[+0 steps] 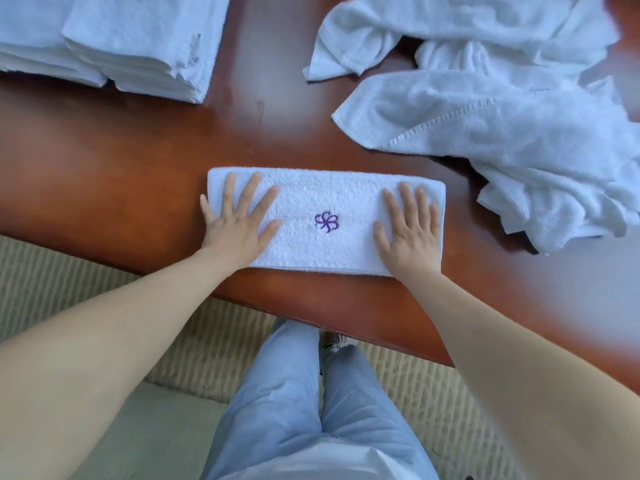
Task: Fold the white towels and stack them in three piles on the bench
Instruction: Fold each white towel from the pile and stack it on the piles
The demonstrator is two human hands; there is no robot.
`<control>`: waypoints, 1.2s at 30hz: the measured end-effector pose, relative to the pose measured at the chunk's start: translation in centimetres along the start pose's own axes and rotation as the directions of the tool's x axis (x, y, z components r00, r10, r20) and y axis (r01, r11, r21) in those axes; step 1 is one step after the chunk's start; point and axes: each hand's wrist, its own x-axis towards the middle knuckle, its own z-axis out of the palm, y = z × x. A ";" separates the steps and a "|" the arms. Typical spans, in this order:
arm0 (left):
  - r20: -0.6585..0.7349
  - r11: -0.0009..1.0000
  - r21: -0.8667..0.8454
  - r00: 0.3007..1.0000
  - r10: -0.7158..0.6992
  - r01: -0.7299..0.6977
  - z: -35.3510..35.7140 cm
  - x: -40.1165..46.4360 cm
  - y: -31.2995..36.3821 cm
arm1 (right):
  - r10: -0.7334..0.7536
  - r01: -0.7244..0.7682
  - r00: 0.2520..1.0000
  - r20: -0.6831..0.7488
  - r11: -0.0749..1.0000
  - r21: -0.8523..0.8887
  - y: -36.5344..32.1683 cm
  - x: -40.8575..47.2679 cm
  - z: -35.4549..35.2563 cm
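A white towel (322,202) folded into a long strip lies near the front edge of the reddish wooden bench (138,168), a purple embroidered emblem facing up at its middle. My left hand (235,220) lies flat with spread fingers on the strip's left end. My right hand (408,230) lies flat on its right end. Both palms press down on the cloth. A stack of folded white towels (131,46) sits at the far left, with a second stack (27,39) beside it at the frame's edge.
A loose heap of unfolded white towels (502,109) covers the bench's right side, close to the strip's right end. The bench's front edge runs diagonally just behind my wrists. Below are my legs in light blue trousers and a beige ribbed carpet (69,289).
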 end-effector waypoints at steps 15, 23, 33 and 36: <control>0.190 0.905 -0.094 0.884 0.426 -0.416 -9.7 4.5 16.3 | 0.359 -0.496 0.867 0.346 0.688 0.529 2.4 -7.2 -5.7; 0.083 0.863 -0.282 0.886 0.456 -0.418 -10.4 8.8 24.6 | 0.531 -0.577 0.786 0.317 0.446 0.684 2.9 -6.8 -3.7; 0.361 0.813 -0.318 0.730 0.580 -0.488 -16.2 12.0 25.5 | 0.528 -0.630 0.748 0.403 0.372 0.682 3.3 -5.4 -4.1; 0.353 0.773 -0.391 0.693 0.628 -0.500 -18.5 10.9 23.2 | 0.446 -0.645 0.760 0.472 0.435 0.628 3.4 -4.9 -5.4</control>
